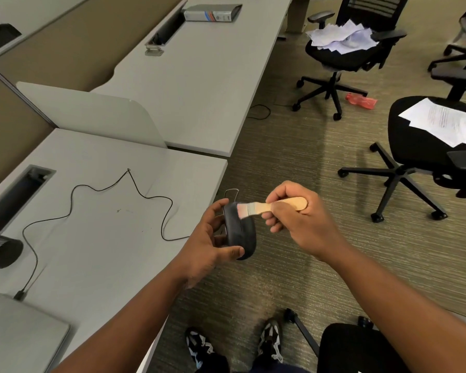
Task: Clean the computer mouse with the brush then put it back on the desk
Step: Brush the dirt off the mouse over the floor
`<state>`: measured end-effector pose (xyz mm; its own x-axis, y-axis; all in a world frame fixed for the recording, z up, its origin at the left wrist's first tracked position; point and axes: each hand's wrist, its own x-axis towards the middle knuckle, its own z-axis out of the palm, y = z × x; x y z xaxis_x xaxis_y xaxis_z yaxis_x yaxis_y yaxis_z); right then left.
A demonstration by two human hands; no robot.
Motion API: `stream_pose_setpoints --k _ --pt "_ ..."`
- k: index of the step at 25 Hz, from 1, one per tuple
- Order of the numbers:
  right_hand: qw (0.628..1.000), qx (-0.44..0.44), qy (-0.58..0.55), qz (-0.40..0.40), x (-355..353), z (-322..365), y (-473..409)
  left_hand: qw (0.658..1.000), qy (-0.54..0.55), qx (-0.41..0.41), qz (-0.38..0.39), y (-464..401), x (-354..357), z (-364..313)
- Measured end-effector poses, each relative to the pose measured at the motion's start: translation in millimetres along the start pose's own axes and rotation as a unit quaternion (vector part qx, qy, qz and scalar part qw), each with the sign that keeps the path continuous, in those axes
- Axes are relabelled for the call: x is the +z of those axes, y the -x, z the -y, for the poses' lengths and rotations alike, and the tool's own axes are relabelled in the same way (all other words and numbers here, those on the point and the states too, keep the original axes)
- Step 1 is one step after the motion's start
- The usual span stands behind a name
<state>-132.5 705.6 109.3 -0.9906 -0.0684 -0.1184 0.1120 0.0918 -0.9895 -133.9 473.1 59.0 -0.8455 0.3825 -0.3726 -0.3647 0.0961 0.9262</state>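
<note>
My left hand [206,243] holds a black wired computer mouse [240,232] on its side, just past the right edge of the grey desk [113,238], over the carpet. My right hand [299,219] grips the wooden handle of a small brush [264,207]. The brush's pale bristles touch the upper end of the mouse. The mouse's thin black cable [97,188] snakes back across the desk to a closed grey laptop [19,335] at the near left corner.
A black mesh pen holder [0,250] lies at the desk's left edge. A cable slot [16,192] is set into the desk. Black office chairs [428,154] with loose papers stand on the carpet to the right. A red bottle [361,100] lies on the floor.
</note>
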Motion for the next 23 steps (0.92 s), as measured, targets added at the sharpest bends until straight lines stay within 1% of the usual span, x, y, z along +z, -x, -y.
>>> stream_pose_setpoints --k 2,6,8,10,12,14,18,21,23 --pt "1.0 -0.006 0.008 0.013 2.8 -0.5 -1.0 1.0 -0.023 0.006 -0.004 0.0 0.0 -0.4" --pt "0.996 0.025 0.029 0.083 -8.2 3.4 -7.7 0.998 -0.064 0.007 -0.014 0.2 -2.5 -2.2" --pt "0.995 0.028 0.051 0.083 -18.9 5.7 -13.2 0.997 -0.081 0.009 -0.014 0.8 -4.5 -2.7" --pt "0.995 0.012 0.058 0.08 -22.4 8.5 -16.5 0.995 -0.094 0.012 -0.014 1.5 -5.1 -2.3" --pt "0.994 0.0 0.049 0.1 -17.5 10.8 -17.9 0.993 -0.112 0.014 -0.016 0.5 -5.0 -1.4" --pt "0.992 -0.005 0.07 0.108 -12.8 8.1 -20.7 0.991 -0.132 0.014 -0.018 0.1 -4.6 -1.1" --pt "0.99 -0.005 0.113 0.079 -20.3 5.4 -25.8 0.989 -0.148 0.021 -0.018 0.1 -6.8 -1.2" --pt "0.988 -0.027 0.103 0.112 -16.0 11.5 -23.1 0.985 -0.169 0.019 -0.022 -0.5 -8.0 -1.7" --pt "0.982 -0.031 0.144 0.12 -14.5 10.7 -24.5 0.983 -0.182 0.022 -0.017 -0.9 -7.2 -2.0"
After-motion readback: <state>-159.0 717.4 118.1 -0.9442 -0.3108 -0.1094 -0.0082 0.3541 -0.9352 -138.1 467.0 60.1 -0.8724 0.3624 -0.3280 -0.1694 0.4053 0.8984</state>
